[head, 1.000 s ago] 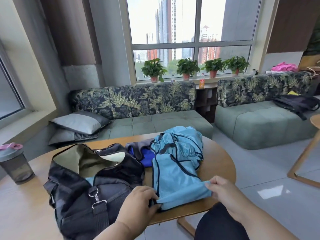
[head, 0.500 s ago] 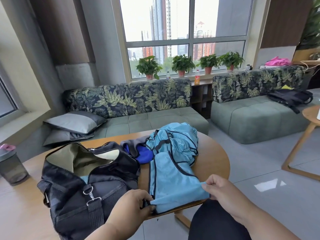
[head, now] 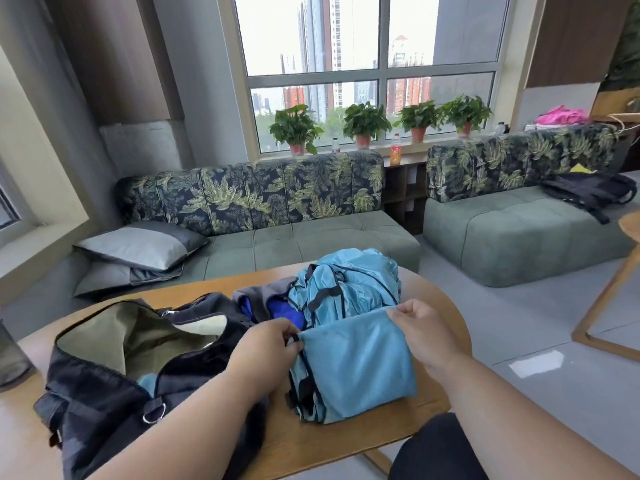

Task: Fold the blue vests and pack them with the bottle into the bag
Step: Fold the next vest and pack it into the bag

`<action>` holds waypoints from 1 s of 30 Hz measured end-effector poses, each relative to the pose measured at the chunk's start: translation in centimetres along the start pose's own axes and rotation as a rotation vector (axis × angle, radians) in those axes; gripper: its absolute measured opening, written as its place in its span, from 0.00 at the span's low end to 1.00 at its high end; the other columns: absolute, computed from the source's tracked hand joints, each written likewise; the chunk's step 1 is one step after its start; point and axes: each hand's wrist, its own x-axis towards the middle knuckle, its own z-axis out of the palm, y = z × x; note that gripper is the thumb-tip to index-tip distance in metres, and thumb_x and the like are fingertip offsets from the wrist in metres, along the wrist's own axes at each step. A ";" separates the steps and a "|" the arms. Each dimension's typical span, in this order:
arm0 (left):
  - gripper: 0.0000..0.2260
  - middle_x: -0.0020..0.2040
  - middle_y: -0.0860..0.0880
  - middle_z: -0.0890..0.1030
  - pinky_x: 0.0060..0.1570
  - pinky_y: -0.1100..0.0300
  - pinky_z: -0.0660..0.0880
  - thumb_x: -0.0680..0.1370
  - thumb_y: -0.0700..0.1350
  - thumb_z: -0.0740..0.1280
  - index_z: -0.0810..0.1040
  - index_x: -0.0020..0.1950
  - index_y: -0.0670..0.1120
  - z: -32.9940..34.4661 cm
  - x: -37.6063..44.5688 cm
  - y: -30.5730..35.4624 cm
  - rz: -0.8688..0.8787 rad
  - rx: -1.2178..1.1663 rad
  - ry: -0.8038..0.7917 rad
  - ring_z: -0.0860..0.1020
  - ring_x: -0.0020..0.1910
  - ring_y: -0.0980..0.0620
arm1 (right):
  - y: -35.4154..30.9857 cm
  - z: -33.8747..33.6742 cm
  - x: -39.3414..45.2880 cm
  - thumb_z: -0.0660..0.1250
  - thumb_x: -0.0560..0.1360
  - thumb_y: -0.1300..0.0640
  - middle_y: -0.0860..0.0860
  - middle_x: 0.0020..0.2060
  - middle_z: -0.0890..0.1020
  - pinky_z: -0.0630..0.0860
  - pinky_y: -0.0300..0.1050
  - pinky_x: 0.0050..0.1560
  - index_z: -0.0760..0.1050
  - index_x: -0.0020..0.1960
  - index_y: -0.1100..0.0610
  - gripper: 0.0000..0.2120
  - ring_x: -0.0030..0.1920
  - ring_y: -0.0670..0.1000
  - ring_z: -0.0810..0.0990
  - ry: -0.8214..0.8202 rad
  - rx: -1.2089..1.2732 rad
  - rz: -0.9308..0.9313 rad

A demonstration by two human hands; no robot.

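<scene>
While the wooden table [head: 429, 296] carried the open black bag [head: 114, 382] at its left, a folded blue vest [head: 360, 368] lay just beside the bag, its far edge pinched by the left hand [head: 266, 351] and right hand [head: 422, 334].

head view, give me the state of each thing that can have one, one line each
bag: unzipped, mouth gaping open on the table
folded vest: folded over on itself, top edge pinched at both corners
left hand: pinches the vest's left corner
right hand: pinches the vest's right corner
vest pile: crumpled, unfolded, behind the folded vest
bottle: upright at the left edge, mostly cut off
</scene>
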 end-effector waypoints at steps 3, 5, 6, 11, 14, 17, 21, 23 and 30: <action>0.12 0.51 0.53 0.85 0.53 0.55 0.79 0.80 0.55 0.70 0.80 0.62 0.53 1.2 4.2 -0.4 -0.060 0.095 -0.022 0.82 0.54 0.49 | 0.8 1.4 3.6 0.74 0.73 0.44 0.55 0.47 0.87 0.81 0.62 0.58 0.81 0.50 0.53 0.14 0.50 0.57 0.85 0.028 0.024 0.054; 0.22 0.61 0.50 0.84 0.58 0.51 0.79 0.80 0.57 0.70 0.74 0.72 0.51 2.2 5.2 -0.9 -0.099 0.090 -0.035 0.81 0.62 0.46 | 1.9 1.7 3.6 0.73 0.78 0.47 0.52 0.50 0.85 0.80 0.55 0.58 0.78 0.57 0.52 0.12 0.51 0.54 0.83 0.069 -0.047 0.098; 0.25 0.64 0.50 0.83 0.60 0.50 0.79 0.80 0.58 0.70 0.71 0.75 0.51 2.8 5.1 -1.0 -0.108 0.078 -0.018 0.80 0.64 0.46 | 3.0 1.6 3.1 0.72 0.78 0.46 0.49 0.50 0.83 0.80 0.53 0.57 0.77 0.59 0.51 0.14 0.50 0.52 0.82 0.093 -0.080 0.124; 0.25 0.68 0.55 0.76 0.69 0.55 0.71 0.80 0.62 0.68 0.73 0.75 0.54 6.8 0.3 0.1 0.002 0.024 0.091 0.73 0.69 0.50 | 6.6 0.6 1.7 0.71 0.77 0.43 0.48 0.41 0.80 0.75 0.47 0.44 0.75 0.47 0.55 0.15 0.42 0.51 0.79 -0.007 -0.383 0.308; 0.25 0.70 0.56 0.71 0.72 0.58 0.66 0.79 0.64 0.67 0.73 0.75 0.59 9.4 -2.9 -0.8 0.081 0.086 0.035 0.69 0.69 0.51 | 6.0 0.6 1.4 0.70 0.77 0.40 0.48 0.31 0.74 0.65 0.45 0.33 0.69 0.34 0.54 0.22 0.32 0.50 0.73 -0.042 -0.517 0.310; 0.21 0.77 0.54 0.65 0.74 0.58 0.64 0.83 0.59 0.63 0.71 0.76 0.61 10.6 -3.9 -2.0 0.092 0.127 -0.059 0.65 0.74 0.50 | 5.7 1.2 0.9 0.71 0.76 0.37 0.49 0.35 0.78 0.68 0.44 0.34 0.75 0.38 0.55 0.22 0.35 0.50 0.77 -0.103 -0.631 0.330; 0.19 0.81 0.51 0.63 0.76 0.58 0.62 0.85 0.53 0.61 0.72 0.77 0.57 10.5 -3.7 -2.7 0.018 0.074 -0.031 0.65 0.78 0.49 | 5.8 1.8 0.3 0.74 0.75 0.41 0.49 0.36 0.77 0.67 0.43 0.33 0.73 0.37 0.54 0.19 0.35 0.49 0.76 -0.173 -0.713 0.287; 0.21 0.82 0.50 0.62 0.77 0.59 0.60 0.86 0.50 0.59 0.69 0.80 0.53 10.3 -3.6 -2.4 0.004 0.050 -0.029 0.64 0.79 0.49 | 6.1 1.7 0.4 0.74 0.75 0.43 0.48 0.34 0.75 0.66 0.43 0.32 0.71 0.35 0.54 0.20 0.34 0.49 0.74 -0.187 -0.702 0.274; 0.30 0.82 0.47 0.60 0.72 0.62 0.64 0.82 0.39 0.61 0.61 0.83 0.54 10.4 -4.1 -2.6 -0.027 0.006 0.008 0.69 0.76 0.50 | 5.7 2.0 -0.1 0.72 0.78 0.55 0.57 0.49 0.84 0.80 0.43 0.33 0.79 0.53 0.59 0.08 0.46 0.56 0.84 -0.201 -0.186 0.447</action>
